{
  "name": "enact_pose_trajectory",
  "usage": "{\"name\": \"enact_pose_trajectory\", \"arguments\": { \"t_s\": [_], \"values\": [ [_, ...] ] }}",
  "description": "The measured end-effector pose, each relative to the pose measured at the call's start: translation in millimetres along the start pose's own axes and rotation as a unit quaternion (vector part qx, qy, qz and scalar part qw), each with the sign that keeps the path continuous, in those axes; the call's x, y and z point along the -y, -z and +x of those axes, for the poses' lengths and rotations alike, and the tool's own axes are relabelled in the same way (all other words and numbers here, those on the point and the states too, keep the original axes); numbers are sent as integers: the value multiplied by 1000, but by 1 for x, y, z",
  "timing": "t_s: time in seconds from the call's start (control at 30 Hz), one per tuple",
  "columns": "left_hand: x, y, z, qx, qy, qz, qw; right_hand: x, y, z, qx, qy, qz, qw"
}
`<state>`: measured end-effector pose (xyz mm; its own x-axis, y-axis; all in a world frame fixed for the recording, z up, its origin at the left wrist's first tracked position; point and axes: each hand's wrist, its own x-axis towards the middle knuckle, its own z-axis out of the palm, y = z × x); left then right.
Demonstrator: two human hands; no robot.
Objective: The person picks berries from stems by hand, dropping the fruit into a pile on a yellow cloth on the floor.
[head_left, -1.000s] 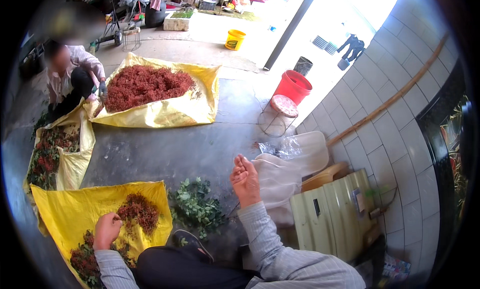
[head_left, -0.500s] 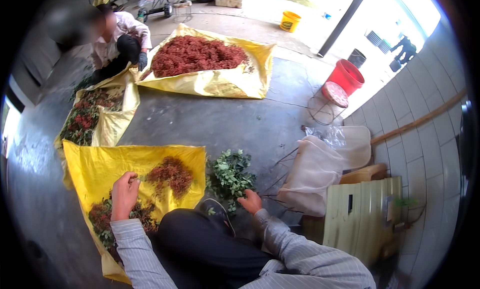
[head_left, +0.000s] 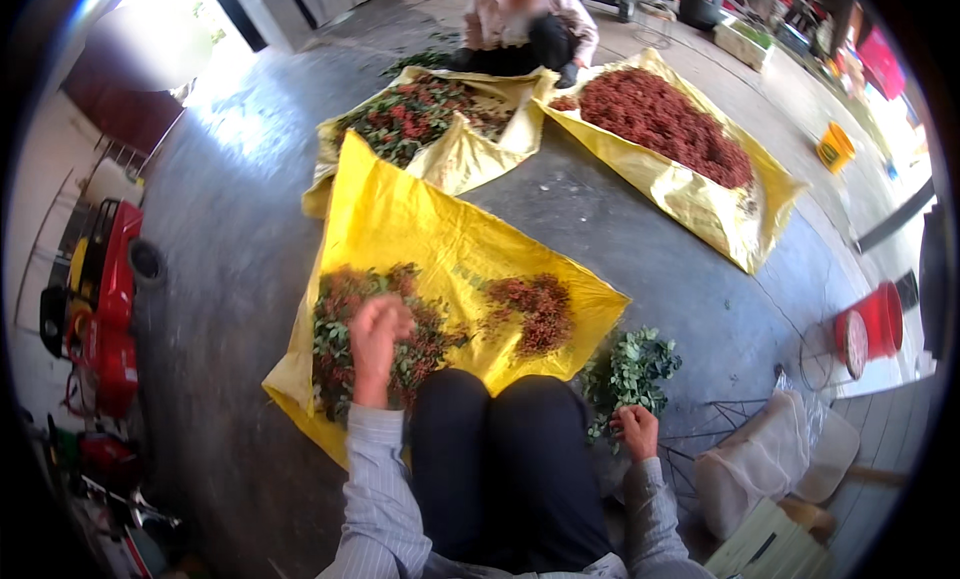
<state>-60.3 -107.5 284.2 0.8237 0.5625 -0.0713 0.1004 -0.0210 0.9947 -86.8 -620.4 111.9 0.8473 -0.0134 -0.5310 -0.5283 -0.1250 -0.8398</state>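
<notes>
The left hand (head_left: 378, 324) is blurred, and whether anything is pinched in its curled fingers cannot be told. The fingertips of the right hand (head_left: 634, 429) are partly hidden against the green leaves (head_left: 640, 364), so its grasp cannot be made out either. The near edge of the yellow sheet (head_left: 400, 214) is covered by the dark-trousered knees (head_left: 450, 429), and the co-worker (head_left: 515, 34) is cut off by the upper edge.

The left hand is raised over the leafy red stems (head_left: 430, 344), its forearm reaching up from below. The right hand is lowered outside the right knee, fingers bent, at the near side of the leaves.

The stems and a small red pile (head_left: 540, 314) are spread on the sheet, which is laid on a smooth gray floor (head_left: 220, 279). Farther off, a large red heap (head_left: 660, 124) is held on a pale yellow sheet (head_left: 690, 214); a red bucket (head_left: 883, 319) is seen at the right.
</notes>
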Motion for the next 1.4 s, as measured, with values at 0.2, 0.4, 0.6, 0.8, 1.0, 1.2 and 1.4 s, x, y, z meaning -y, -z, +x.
{"name": "enact_pose_trajectory", "arguments": {
  "t_s": [0.2,0.4,0.6,0.8,1.0,1.2,1.4],
  "values": [
    [218,88,-180,-44,288,-64,954,93,2,-8,13,125,9,992],
    [301,102,-308,-58,437,-12,897,261,-6,-41,-109,270,79,953],
    [318,126,-301,-144,354,18,924,365,-99,-90,55,403,21,913],
    [294,137,-223,-198,128,393,889,343,-166,-46,209,298,-44,930],
    [244,137,-148,-193,174,422,869,342,-177,-22,170,265,-94,944],
    [253,132,-107,-91,149,545,820,335,-202,-12,174,255,-196,931],
    [270,117,-120,-28,122,464,877,337,-212,-17,209,229,-241,920]
  ]
}}
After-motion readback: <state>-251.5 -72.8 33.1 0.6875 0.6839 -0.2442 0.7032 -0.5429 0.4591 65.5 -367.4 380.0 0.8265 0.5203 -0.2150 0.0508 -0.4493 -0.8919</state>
